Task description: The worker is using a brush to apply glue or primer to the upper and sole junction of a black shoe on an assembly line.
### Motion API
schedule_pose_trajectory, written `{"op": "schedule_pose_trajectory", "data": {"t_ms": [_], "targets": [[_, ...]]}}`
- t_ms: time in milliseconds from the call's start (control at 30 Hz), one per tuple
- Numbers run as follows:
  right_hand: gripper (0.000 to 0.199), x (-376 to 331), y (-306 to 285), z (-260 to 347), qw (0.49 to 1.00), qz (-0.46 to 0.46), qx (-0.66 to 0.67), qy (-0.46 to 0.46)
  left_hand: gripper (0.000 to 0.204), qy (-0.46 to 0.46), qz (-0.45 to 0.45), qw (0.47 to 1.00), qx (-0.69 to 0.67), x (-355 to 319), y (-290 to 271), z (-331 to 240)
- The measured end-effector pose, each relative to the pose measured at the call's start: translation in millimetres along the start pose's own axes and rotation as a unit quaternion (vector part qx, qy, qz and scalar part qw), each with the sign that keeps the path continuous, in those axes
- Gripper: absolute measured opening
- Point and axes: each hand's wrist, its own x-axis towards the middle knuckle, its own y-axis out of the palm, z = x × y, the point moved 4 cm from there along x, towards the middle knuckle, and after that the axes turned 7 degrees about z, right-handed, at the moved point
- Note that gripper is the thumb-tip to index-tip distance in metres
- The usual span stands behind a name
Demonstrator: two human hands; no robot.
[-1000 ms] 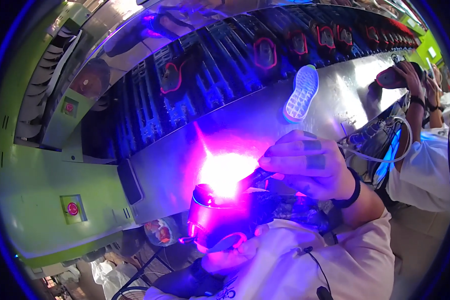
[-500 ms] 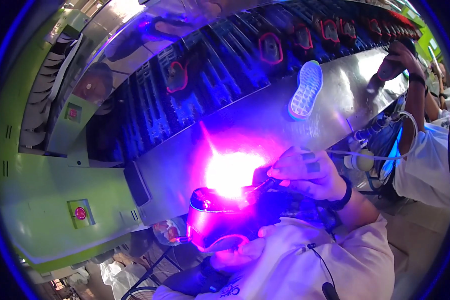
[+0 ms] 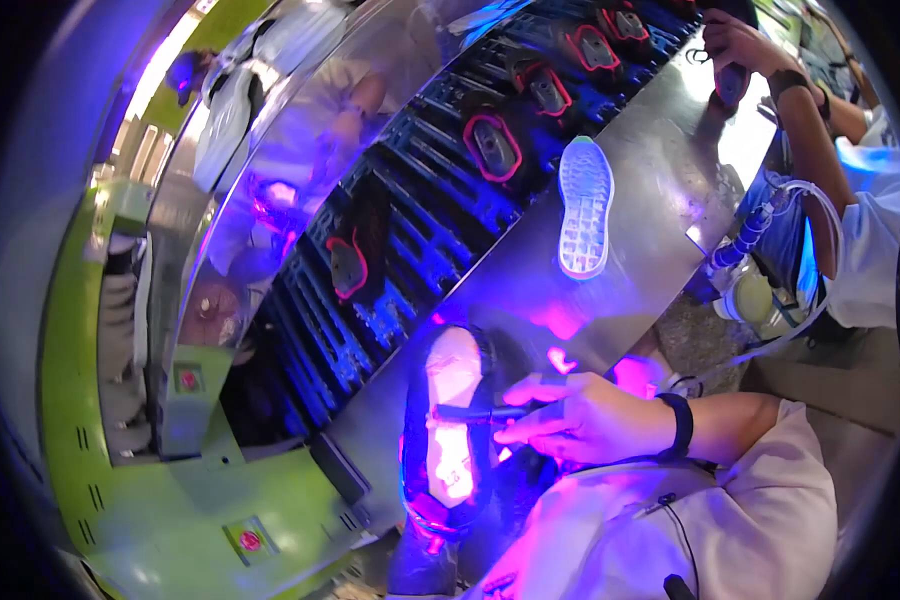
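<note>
A dark shoe upper (image 3: 408, 470) is tilted up in front of me, its pale bottom facing me under purple-pink light. My left hand is hidden behind it; a dark sleeve-like shape shows below the heel end. My right hand (image 3: 590, 420), with a black band at the wrist, is closed around the handle of a slim dark brush (image 3: 485, 412). The brush lies across the middle of the pale bottom, its tip over the surface. Beyond my right hand, a white shoe sole (image 3: 585, 208) with a gridded tread lies on the metal ledge (image 3: 650, 180).
A dark slatted conveyor (image 3: 400, 250) runs along the ledge, carrying several red-rimmed grey shoe pieces (image 3: 492, 148). A green machine housing (image 3: 170, 500) with red buttons stands at left. At right, a co-worker's hand (image 3: 740, 45) holds a dark shoe piece; a clear hose (image 3: 832, 225) loops nearby.
The upper has turned so its bottom faces me, and the bright glare on it has faded. My right hand has moved lower, bringing the brush across the bottom. My view has shifted.
</note>
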Motion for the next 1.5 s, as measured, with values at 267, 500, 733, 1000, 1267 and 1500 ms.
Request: {"op": "schedule_pose_trajectory", "data": {"t_ms": [267,500,733,1000,1267,1500], "targets": [[0.025,-39,-77,-61,0.962,-0.228,-0.024,0.151,0.072,0.012,-0.046,0.970,0.237,102,-36,-103],[0.026,-63,-82,-90,0.932,-0.311,-0.033,0.182,0.079,-0.013,-0.107,0.486,0.867,307,29,-145],[0.028,-64,-82,-96,0.937,-0.301,-0.055,0.168,0.087,-0.029,-0.202,0.431,0.879,342,3,-112],[0.022,-65,-89,-88,0.942,-0.297,-0.054,0.143,0.055,0.076,-0.212,0.598,0.769,215,-129,-186],[0.029,-71,-80,-96,0.945,-0.288,-0.077,0.135,0.063,0.044,-0.293,0.554,0.778,184,-89,-129],[0.038,-76,-98,-99,0.907,-0.307,-0.137,0.254,0.061,0.198,-0.311,0.688,0.626,45,-88,-60]]}}
